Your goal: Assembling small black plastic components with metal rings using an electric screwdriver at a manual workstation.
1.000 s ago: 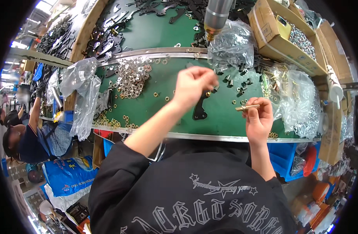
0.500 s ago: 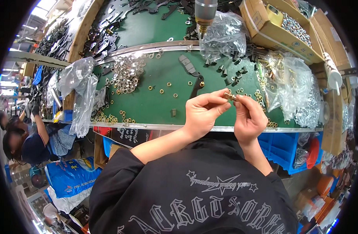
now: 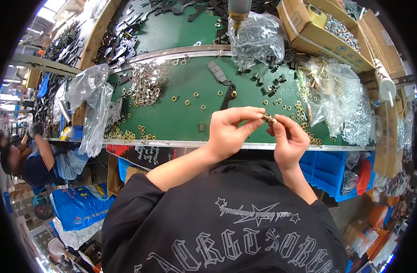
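Above the near part of the green worktop (image 3: 172,123), my left hand (image 3: 227,131) pinches one end of a small brass-coloured bolt-like part (image 3: 268,118) between thumb and fingers. My right hand (image 3: 291,140) pinches its other end, so both hands meet on it. Fingertips hide much of the part, and whether a ring sits on it I cannot tell. Just beyond my left hand lies a black metal bracket (image 3: 227,100) with a brass bushing (image 3: 234,94) standing in it. A grey brake pad (image 3: 217,73) rests past the bracket. Loose brass rings (image 3: 187,102) are scattered to the left.
A power screwdriver (image 3: 239,10) hangs over the far side. Silver rings (image 3: 147,84) lie heaped at left, black sleeves (image 3: 280,79) and plastic bags (image 3: 258,38) at right. A cardboard box (image 3: 324,38) of small parts stands far right. Another person (image 3: 35,159) works at left.
Both hands stay together on the brass-coloured part, which has tilted slightly. My left hand has shifted a little to the left. The view has moved slightly.
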The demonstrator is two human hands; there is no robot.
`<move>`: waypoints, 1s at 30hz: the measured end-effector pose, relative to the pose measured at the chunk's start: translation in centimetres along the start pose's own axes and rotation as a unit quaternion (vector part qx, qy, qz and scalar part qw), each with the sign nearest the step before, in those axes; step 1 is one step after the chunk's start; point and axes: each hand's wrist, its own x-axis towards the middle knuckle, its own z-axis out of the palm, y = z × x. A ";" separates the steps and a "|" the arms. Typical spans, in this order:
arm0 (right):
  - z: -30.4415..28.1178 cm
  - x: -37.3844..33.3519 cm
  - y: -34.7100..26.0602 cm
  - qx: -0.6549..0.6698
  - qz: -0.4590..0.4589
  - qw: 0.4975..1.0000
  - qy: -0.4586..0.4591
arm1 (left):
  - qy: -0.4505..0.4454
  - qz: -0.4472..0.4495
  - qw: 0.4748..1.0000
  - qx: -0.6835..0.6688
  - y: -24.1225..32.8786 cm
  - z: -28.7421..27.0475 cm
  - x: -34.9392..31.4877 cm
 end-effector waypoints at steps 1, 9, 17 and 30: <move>0.1 -0.3 -0.2 -0.024 -0.015 1.000 0.001 | 0.000 0.001 1.000 0.000 -0.3 0.1 -0.2; 0.0 -0.9 0.6 0.254 0.182 0.950 -0.009 | 0.020 -0.035 0.990 -0.136 0.4 1.1 -0.3; -0.3 -1.4 0.8 0.265 0.170 0.949 0.013 | -0.008 -0.039 0.995 -0.094 -0.8 0.7 -1.1; -2.3 -0.4 2.3 0.234 0.177 0.947 -0.127 | -0.123 0.134 0.950 0.254 -0.4 -0.8 0.7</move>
